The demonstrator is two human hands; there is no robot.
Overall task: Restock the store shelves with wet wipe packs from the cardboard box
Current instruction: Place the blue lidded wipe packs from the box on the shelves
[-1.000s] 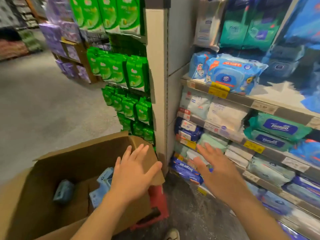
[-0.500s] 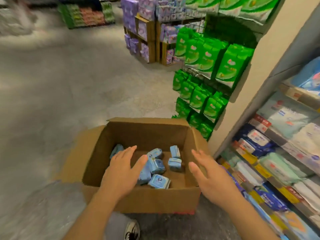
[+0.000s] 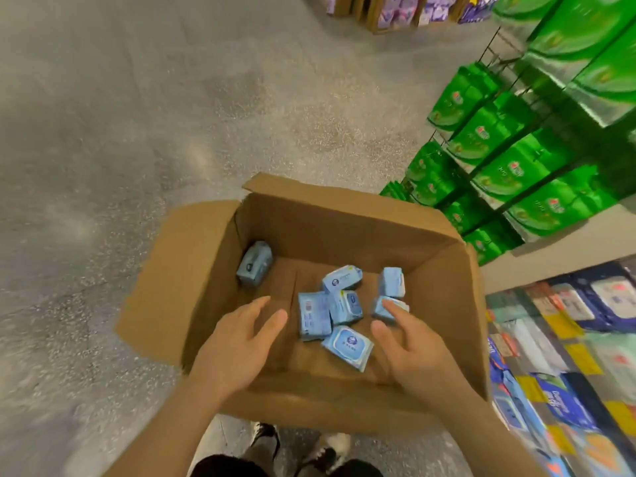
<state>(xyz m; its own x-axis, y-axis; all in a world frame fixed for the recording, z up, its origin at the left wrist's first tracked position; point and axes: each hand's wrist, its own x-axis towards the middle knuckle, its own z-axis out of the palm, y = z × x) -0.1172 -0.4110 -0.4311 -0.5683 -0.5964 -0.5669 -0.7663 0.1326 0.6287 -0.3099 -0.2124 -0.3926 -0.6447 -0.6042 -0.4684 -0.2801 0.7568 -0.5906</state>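
Cardboard box (image 3: 444, 304) at frame centre holds seven wet wipe packs (image 3: 347, 346) unshelved (left hand (image 3: 237, 346), right hand (image 3: 413, 349) spread, empty).

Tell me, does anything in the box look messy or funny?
A little. The wet wipe packs lie jumbled in the cardboard box, tipped at different angles instead of stacked. One lone pack leans in the far left corner, apart from the rest. Nothing looks torn or spilled. Both hands, left hand and right hand, are open above them.
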